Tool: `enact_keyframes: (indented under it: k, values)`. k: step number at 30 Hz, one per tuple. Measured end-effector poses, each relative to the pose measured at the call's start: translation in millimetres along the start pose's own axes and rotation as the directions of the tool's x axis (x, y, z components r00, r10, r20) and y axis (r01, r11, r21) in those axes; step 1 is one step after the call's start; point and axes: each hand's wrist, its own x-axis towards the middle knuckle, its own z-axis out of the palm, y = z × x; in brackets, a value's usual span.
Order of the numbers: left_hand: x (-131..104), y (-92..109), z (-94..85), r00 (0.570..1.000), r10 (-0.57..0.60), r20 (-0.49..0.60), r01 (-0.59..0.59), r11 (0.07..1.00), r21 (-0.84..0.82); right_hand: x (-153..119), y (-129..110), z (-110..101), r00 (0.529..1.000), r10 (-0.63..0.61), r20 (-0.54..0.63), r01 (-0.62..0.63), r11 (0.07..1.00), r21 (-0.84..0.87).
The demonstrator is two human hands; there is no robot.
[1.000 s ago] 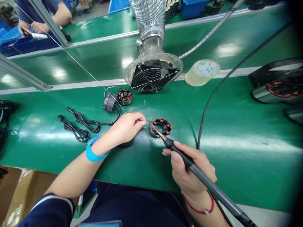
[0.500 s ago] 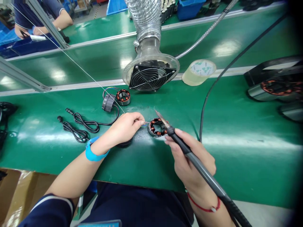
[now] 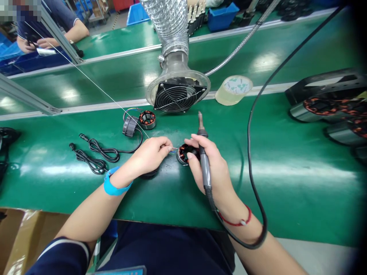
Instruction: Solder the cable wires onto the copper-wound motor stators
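My left hand (image 3: 153, 154) pinches thin coloured wires (image 3: 173, 150) just left of a ring-shaped copper-wound stator (image 3: 182, 154) on the green bench. My right hand (image 3: 210, 164) holds a soldering iron (image 3: 205, 168) between its fingers, the tip pointing up and away toward the fan. Its thumb and fingertips are over the right side of the stator and partly hide it. A black round part (image 3: 149, 174) lies beneath my left wrist, mostly covered.
A duct with a fan (image 3: 180, 97) hangs ahead, beside a tape roll (image 3: 233, 90). Another stator (image 3: 147, 119), a black housing (image 3: 130, 126) and coiled cables (image 3: 103, 150) lie left. More stators (image 3: 321, 109) stand right. A person's arm (image 3: 77, 31) shows beyond the partition.
My right hand has turned the soldering iron from slanting left to nearly upright and moved its fingers over the stator. My left hand has stayed at the wires. The view has shifted slightly.
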Motion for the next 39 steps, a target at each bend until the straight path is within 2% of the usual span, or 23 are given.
enact_keyframes:
  k: [11,14,19,26,34,39]
  values:
    - [0.7,-0.5,0.6,1.000,-0.004,-0.001,0.004,1.000,0.005,-6.9,1.6,8.9,0.992,-0.128,-0.022,0.126,0.989,-0.072]
    - [0.2,-0.2,0.0,1.000,-0.012,0.013,0.012,1.000,-0.022,-8.1,0.4,9.7,0.993,-0.115,-0.031,0.113,0.991,-0.073]
    - [-0.5,-2.7,-1.0,0.999,0.005,0.036,-0.001,0.994,-0.108,-9.9,-5.7,15.8,0.988,-0.104,-0.118,0.085,0.984,-0.156]
    - [-0.1,-2.4,-0.7,0.999,-0.021,0.031,0.028,0.972,-0.232,-10.6,-10.1,20.9,0.982,-0.178,-0.058,0.156,0.948,-0.279]
    - [-1.9,-2.6,1.7,0.997,-0.076,0.021,0.078,0.919,-0.387,-7.9,-9.4,22.6,0.982,-0.153,-0.107,0.143,0.985,-0.099]
    - [-4.3,-8.5,6.3,0.998,-0.027,-0.056,0.005,0.927,-0.375,-7.8,-8.1,24.7,0.988,-0.097,-0.124,0.104,0.993,0.055]
